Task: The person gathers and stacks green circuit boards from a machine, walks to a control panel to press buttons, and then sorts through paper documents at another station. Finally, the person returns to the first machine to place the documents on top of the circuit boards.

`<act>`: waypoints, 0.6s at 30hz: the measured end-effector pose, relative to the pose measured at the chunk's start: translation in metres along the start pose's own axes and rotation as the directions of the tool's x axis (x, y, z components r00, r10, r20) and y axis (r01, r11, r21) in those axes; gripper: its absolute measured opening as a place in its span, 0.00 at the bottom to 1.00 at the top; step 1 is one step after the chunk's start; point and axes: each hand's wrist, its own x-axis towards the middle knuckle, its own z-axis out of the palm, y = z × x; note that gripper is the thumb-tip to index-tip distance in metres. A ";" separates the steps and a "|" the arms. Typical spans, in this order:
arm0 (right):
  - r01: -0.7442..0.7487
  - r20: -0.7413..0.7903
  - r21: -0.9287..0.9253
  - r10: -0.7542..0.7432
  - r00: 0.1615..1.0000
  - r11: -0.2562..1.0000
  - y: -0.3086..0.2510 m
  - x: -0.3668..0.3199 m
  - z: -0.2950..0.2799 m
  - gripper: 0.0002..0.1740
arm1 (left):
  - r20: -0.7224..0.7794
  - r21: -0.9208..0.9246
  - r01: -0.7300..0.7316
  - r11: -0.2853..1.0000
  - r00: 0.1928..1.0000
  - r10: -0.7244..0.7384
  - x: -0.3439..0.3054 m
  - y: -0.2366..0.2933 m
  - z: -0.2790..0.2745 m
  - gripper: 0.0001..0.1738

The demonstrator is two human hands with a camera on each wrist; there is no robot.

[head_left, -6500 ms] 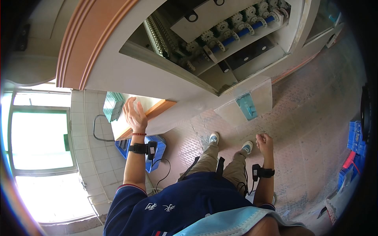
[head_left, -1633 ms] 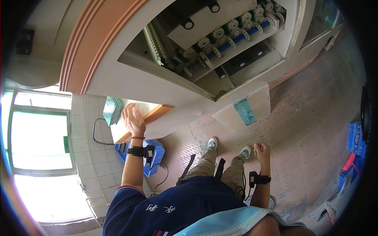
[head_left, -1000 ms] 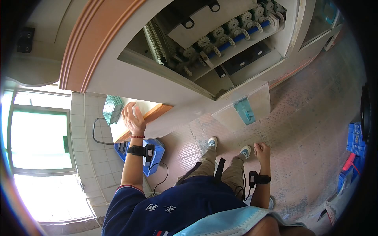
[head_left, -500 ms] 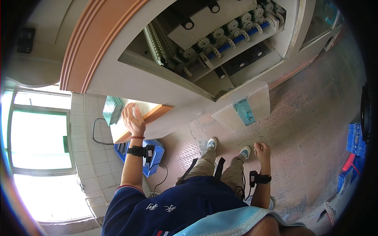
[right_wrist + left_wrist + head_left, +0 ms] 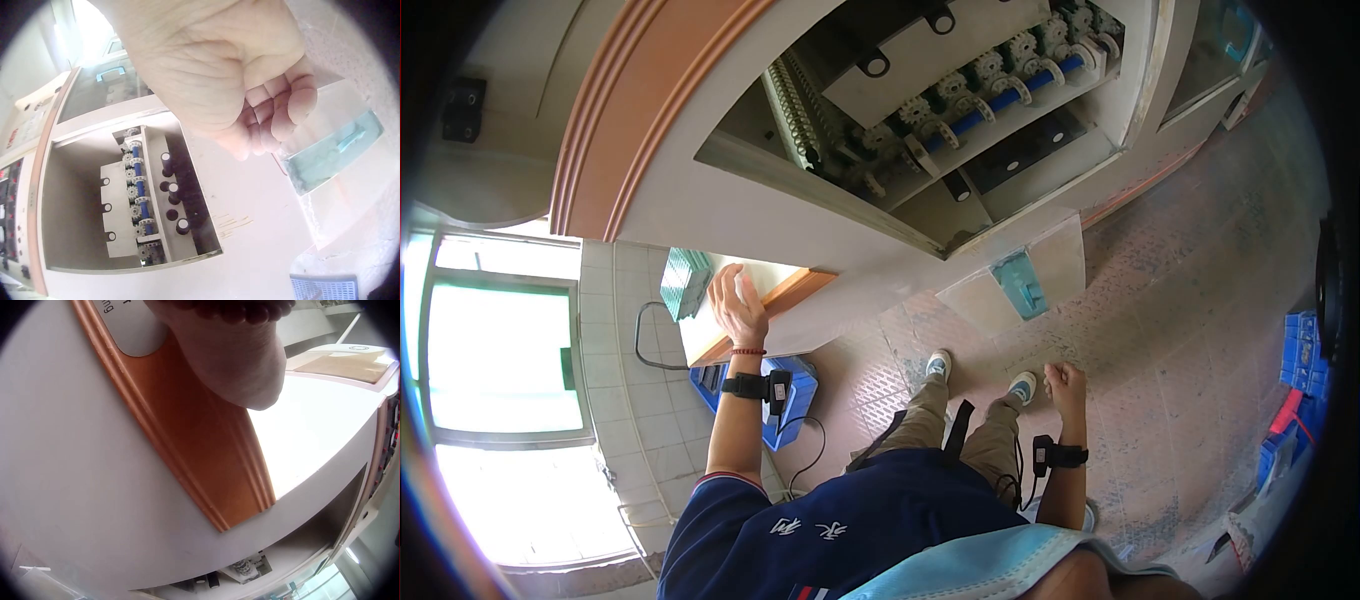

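Resting one palm on the machine, nothing gripped

The left hand (image 5: 738,300) lies now on the white panel (image 5: 700,325) at the end of the machine (image 5: 700,200), just beside the orange trim (image 5: 785,295). Some seconds before, this hand was raised with the fingers spread and a little away from the surface; since then it has come down, and in the last second it has almost not moved. Its fingers are straight and lie flat, and they grip nothing. The left wrist view shows only the heel of the hand close above the trim, so I cannot tell how strongly it presses.

The right hand (image 5: 1067,385) hangs at the person's side as before, fingers loosely curled and holding nothing, well apart from the machine.

My judgement is that the work pauses: the person leans on the panel. The open compartment (image 5: 940,130) with gears and a blue shaft (image 5: 990,105) stays untouched, and the removed cover (image 5: 980,295) with a teal handle (image 5: 1020,283) leans below it.
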 end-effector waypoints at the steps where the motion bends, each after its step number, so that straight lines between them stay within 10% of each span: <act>1: 0.000 -0.001 0.001 0.000 1.000 1.000 0.000 0.000 0.000 0.11 | -0.001 -0.001 0.001 1.000 1.000 -0.001 0.000 0.000 0.000 0.13; 18: -0.015 -0.041 0.030 0.017 0.999 0.999 -0.002 -0.002 0.002 0.11 | -0.006 -0.006 -0.010 1.000 1.000 0.010 0.000 -0.001 0.001 0.13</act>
